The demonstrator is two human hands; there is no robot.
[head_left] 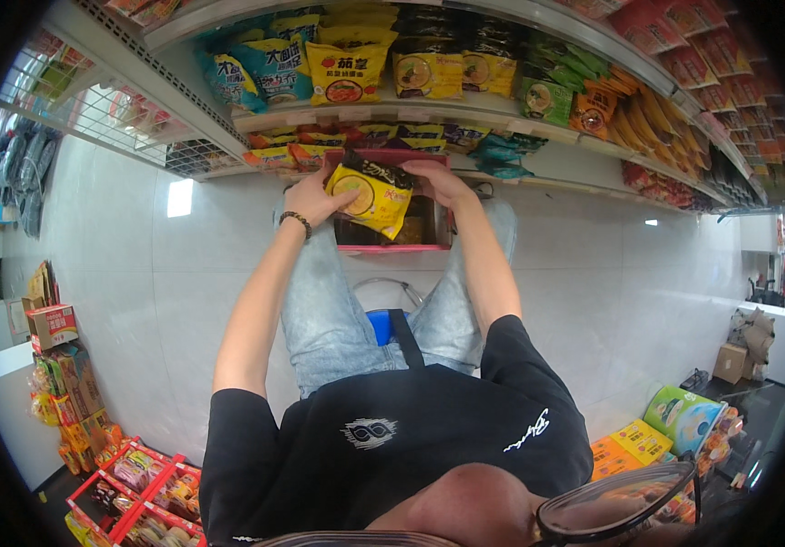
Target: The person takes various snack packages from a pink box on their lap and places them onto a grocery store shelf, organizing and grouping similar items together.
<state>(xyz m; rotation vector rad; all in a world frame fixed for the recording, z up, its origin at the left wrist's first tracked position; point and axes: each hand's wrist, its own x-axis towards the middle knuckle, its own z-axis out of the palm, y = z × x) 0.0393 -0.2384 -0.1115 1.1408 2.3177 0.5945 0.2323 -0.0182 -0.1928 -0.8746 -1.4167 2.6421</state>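
Observation:
A yellow instant noodle packet (pixel 370 199) with a black top band and a picture of a bowl is tilted above an open pink-rimmed box (pixel 394 248). My left hand (pixel 318 198) is closed on the packet's left side, its thumb lying across the front. At the upper right corner of the packet, the fingers of my right hand (pixel 443 182) reach over the edge; the thumb is mostly hidden. Some dark and yellow contents show inside the box, partly covered by the packet. The box is between my knees, close to the lower shelf.
Ahead, a shelf (pixel 493 115) carries rows of yellow (pixel 345 77), blue and green noodle packets. More packets lie on the level below. Red display crates (pixel 142 488) stand behind me at left, with a carton (pixel 51 326) farther out. Yellow boxes (pixel 640 441) are at the right rear.

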